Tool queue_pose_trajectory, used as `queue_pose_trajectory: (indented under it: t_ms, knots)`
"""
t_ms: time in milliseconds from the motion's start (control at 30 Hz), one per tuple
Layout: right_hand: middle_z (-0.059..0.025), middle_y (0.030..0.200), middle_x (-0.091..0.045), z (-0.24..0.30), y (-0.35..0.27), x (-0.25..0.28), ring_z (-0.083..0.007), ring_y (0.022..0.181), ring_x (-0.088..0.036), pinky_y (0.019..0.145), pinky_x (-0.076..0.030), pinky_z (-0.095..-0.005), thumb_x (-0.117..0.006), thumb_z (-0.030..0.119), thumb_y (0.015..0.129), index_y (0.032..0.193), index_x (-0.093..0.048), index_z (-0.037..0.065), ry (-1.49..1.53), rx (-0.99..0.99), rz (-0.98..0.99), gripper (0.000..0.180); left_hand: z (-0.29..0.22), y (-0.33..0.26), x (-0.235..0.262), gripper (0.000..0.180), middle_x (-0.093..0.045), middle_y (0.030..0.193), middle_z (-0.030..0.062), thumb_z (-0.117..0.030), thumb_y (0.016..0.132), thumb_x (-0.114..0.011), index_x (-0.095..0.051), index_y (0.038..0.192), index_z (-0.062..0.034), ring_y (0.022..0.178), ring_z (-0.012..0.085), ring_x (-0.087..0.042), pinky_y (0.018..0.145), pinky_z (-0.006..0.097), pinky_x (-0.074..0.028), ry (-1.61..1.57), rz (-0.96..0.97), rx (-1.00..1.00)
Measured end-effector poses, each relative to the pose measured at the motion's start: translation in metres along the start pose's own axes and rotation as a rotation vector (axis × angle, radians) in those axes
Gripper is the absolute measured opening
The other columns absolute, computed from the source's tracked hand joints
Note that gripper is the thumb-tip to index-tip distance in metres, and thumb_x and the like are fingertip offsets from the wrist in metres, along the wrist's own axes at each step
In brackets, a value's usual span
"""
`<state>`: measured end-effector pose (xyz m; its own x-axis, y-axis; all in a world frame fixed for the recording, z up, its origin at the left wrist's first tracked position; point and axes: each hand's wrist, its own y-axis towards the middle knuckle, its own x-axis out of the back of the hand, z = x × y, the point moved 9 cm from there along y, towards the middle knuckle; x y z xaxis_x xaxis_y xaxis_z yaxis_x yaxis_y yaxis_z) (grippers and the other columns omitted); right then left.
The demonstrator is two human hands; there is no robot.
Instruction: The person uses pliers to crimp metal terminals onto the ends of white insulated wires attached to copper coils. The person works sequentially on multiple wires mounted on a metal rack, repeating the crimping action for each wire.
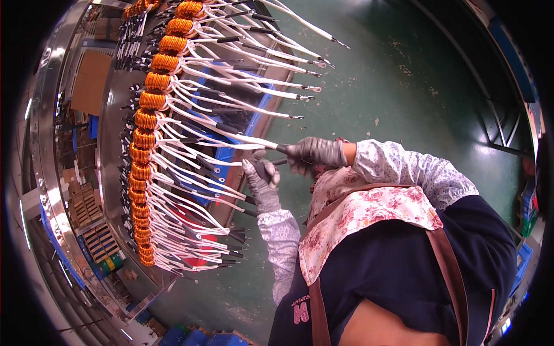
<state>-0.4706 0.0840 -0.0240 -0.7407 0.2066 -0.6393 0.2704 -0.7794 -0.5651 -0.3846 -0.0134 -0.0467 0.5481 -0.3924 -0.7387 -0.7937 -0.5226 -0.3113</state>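
A long row of orange copper-wound toroid coils (152, 101) stands along a metal bench, with white insulated leads (231, 138) reaching out to the right. Black sleeving covers parts of many leads; some end in metal lugs (311, 89). My left hand (263, 176), in a grey glove, is closed round a white lead and a dark piece of sleeving. To its upper right, my right hand (314, 154), also gloved, grips a black-sleeved end (283, 148) of white leads. The fingertips of my right hand are partly hidden and slightly blurred.
Blue trays (254, 118) and a red container (199, 254) show beneath the leads. Behind the bench are a brown cardboard sheet (91, 82) and wooden pallets (100, 242). Blue crates (199, 337) lie at the lower edge; green floor (375, 75) spreads to the right.
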Motion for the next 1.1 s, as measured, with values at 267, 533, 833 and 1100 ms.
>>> queue_pose_trajectory:
  t_ms: [267, 533, 833, 1100]
  knots:
    - [-0.0156, 0.102, -0.055, 0.096, -0.076, -0.024, -0.0337, 0.095, -0.051, 0.083, -0.042, -0.0405, -0.068, 0.025, 0.07, 0.097, -0.057, 0.006, -0.963, 1.034, -0.326, 0.036, 0.023, 0.006, -0.079, 0.056, -0.055, 0.068, 0.0043, -0.049, 0.086, -0.041, -0.039, 0.122, -0.0053, 0.039, 0.0091, -0.043, 0.032, 0.019, -0.036, 0.213, -0.257, -0.075]
    - [-0.0114, 0.092, -0.057, 0.075, -0.066, 0.089, -0.0166, 0.081, -0.058, 0.072, -0.049, -0.0299, -0.062, 0.003, 0.077, 0.084, -0.054, 0.0, 0.245, 0.737, -0.312, 0.012, 0.051, 0.046, -0.036, 0.036, -0.045, 0.047, -0.0005, -0.042, 0.086, -0.049, -0.054, 0.097, -0.0077, 0.03, 0.0084, -0.038, 0.026, 0.02, -0.029, 0.426, -0.285, 0.044]
    - [0.0016, 0.062, -0.052, 0.017, -0.07, 0.125, -0.0066, 0.046, -0.044, 0.044, -0.039, -0.0225, -0.052, 0.033, 0.087, 0.097, -0.063, 0.004, -0.098, 0.311, -0.411, 0.032, 0.019, 0.109, 0.0, 0.03, -0.053, 0.056, -0.0016, -0.035, 0.083, -0.057, -0.06, 0.092, -0.0068, 0.033, 0.0056, -0.04, 0.028, 0.018, -0.027, 0.665, -0.358, 0.061]
    - [0.003, 0.06, -0.045, 0.02, -0.069, 0.115, -0.0075, 0.052, -0.042, 0.05, -0.041, -0.024, -0.053, 0.032, 0.086, 0.097, -0.064, 0.005, -0.048, 0.369, -0.416, 0.031, -0.002, 0.091, -0.065, 0.038, -0.058, 0.057, 0.0083, -0.034, 0.087, -0.049, -0.058, 0.091, 0.0024, 0.03, 0.0113, -0.041, 0.025, 0.02, -0.029, 0.479, -0.067, -0.034]
